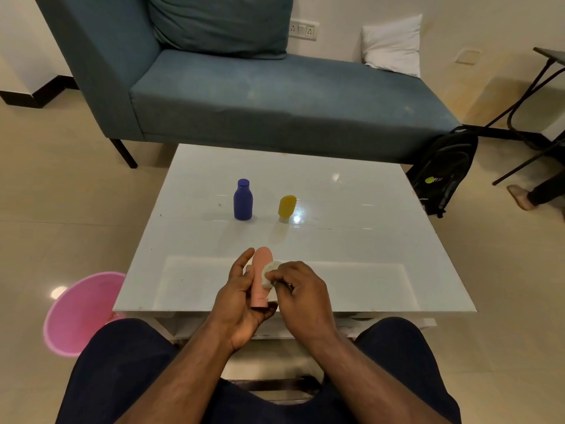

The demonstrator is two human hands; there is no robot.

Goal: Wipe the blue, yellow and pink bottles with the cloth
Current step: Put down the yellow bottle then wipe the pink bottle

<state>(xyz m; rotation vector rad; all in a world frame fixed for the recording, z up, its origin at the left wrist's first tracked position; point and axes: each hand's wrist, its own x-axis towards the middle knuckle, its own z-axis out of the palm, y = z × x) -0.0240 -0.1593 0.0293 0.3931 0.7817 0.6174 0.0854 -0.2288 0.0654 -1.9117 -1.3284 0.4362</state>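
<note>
Left hand (241, 296) fingers grip the pink bottle (262, 276) above the table's (351, 191) near edge; right hand (298, 289) fingers pinch the cloth (271, 272) against it. Wiping underway. Farther back on the table stand the blue bottle (243, 200) and yellow bottle (286, 207); next likely rotating pink.

- Bottle (243, 200): deep blue, cap the same blue.
- Tube (286, 206): mustard yellow, pale cap at its base.
- Bottle in hand (263, 278): salmon pink, plain.
- Cloth (271, 275): off-white.
- Table (351, 240): glossy white top, bright glare spots.
- Sofa (275, 99): dusty teal; cushion (220, 22) matching teal.
- Pillow (393, 45): white.
- Bucket (78, 313): pink.
- Backpack (443, 169): black, yellow-green logo.
- Floor (61, 194): cream tiles.
- Trousers (122, 368): dark navy.
</note>
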